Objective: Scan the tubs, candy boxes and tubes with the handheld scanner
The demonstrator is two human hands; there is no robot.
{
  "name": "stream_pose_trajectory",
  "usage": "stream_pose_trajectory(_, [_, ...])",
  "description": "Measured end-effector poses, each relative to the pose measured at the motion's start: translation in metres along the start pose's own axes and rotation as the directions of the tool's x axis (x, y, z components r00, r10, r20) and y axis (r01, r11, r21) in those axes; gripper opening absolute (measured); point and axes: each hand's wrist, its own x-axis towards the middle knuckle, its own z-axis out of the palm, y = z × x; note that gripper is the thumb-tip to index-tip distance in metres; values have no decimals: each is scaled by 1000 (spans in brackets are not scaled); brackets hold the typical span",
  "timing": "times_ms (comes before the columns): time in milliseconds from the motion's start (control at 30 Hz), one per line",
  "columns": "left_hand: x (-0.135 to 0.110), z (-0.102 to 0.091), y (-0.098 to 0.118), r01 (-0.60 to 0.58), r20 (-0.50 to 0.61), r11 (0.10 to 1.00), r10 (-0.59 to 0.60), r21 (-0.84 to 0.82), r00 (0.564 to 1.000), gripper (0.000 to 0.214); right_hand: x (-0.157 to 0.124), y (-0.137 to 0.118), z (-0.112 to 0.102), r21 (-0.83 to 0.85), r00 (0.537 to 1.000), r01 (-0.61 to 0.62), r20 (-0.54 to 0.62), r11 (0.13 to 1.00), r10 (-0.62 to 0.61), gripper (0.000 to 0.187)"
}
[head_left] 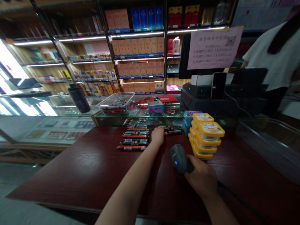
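My right hand (202,176) is wrapped around the handle of a dark grey barcode scanner (178,157), which shows a small blue light and has a cable trailing behind. My left hand (157,136) stretches forward with curled fingers onto the pens at the far side of the table; what its fingertips grip is hidden. Left of it lies a row of several pens (135,140) in plastic sleeves, side by side. More pens (173,130) lie just to its right, close to the fingers. Yellow-lidded boxes (208,132) are stacked beyond my right hand.
Blue patterned packs (188,122) stand behind the yellow boxes. A clear bin (269,147) sits at the right. On the glass counter are a tray of pens (117,104), a small box (155,107) and a black bottle (79,98). A person (276,53) stands behind the monitor (185,56).
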Motion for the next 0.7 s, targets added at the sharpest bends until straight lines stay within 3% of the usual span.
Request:
stream_pose_trajectory(167, [-11,-5,6,-43,36,997,41,60,999,18,1,-3,-3,17,999,-25,27,1000,25,24])
stream_pose_trajectory(300, [-30,-15,3,-22,-21,998,24,65,999,19,1,0,-2,27,999,-28,35,999,27,21])
stream_pose_trajectory(467, [-75,-25,-20,-42,-218,998,29,-52,975,17,-2,3,0,38,1000,20,17,999,-21,23])
stream_pose_trajectory(600, [-112,-22,-41,-100,-398,983,32,-152,917,18,-4,1,0,8,1000,4,-5,1000,-4,24])
stream_pose_trajectory(700, [-124,-20,-49,-101,-484,980,6,-171,875,16,-6,-1,0,-18,1000,10,-7,1000,-10,26])
